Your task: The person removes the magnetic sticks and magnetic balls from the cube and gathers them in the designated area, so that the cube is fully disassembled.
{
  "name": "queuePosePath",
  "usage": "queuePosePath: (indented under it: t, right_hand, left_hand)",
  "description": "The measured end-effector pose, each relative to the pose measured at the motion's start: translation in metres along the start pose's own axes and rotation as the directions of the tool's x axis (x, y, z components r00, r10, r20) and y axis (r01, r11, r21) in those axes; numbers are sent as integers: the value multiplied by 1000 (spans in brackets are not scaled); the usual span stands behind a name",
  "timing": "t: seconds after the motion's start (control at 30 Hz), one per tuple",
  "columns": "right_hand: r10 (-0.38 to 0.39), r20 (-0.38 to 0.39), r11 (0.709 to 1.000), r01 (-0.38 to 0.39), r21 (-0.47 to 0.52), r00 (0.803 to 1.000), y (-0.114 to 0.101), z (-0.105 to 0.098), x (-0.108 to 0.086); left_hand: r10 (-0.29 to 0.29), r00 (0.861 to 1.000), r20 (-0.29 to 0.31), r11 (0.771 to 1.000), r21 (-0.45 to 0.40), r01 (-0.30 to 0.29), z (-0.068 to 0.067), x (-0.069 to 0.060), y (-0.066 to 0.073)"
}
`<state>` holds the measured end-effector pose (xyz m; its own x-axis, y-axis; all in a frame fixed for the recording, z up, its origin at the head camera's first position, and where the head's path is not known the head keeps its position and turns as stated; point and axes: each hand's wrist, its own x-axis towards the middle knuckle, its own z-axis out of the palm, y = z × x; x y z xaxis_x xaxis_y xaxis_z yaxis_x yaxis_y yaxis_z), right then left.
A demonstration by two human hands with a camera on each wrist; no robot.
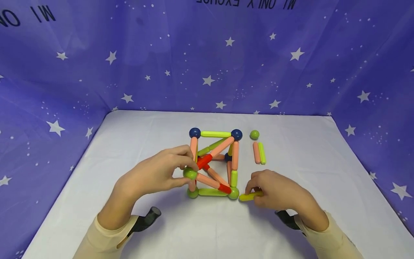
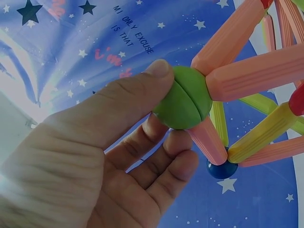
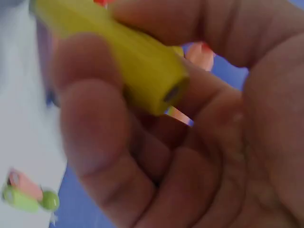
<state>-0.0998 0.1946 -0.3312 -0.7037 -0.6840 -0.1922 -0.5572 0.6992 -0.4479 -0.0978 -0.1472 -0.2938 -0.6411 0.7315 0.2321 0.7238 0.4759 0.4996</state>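
A frame of colored magnetic rods and balls (image 1: pixel 215 134) stands mid-table, with dark blue balls (image 1: pixel 236 135) at its far corners and green ones (image 1: pixel 233 193) at its near corners. My left hand (image 1: pixel 161 169) pinches a green ball (image 2: pixel 185 99) at the frame's left side, thumb on one side and fingers beneath. Several pink rods (image 2: pixel 256 71) meet that ball. Just right of the near right corner, my right hand (image 1: pixel 276 189) holds a yellow rod (image 3: pixel 142 66) between thumb and fingers. The rod's tip points at the green corner ball, close to it.
Right of the frame lie a loose green ball (image 1: pixel 254 135), a pink rod (image 1: pixel 256 153) and a lime rod (image 1: pixel 262 153), the two rods side by side. A purple star-print cloth (image 1: pixel 207 57) rises behind the white table (image 1: pixel 323 162).
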Motion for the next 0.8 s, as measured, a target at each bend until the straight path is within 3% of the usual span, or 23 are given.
queuePosePath:
  t: [0.13,0.33,0.67,0.8]
  right_hand:
    - [83,-180,996,-81,23,980,20,-16,-4]
    - [268,-370,963,-248,102,889,61,-27,-2]
    - [429,-481,903,-386,191,765,118,-12,20]
    - [487,-455,873,-426,236,745,132,-4,26]
  left_hand:
    - [5,1000,-7,1000,9,-4,0,1,0]
    - [14,1000,-7,1000,8,-14,0,1,0]
    - [-5,1000,2,1000,-2,5,0,0,0]
    - [-19,1000,7,1000,-2,19,0,0,1]
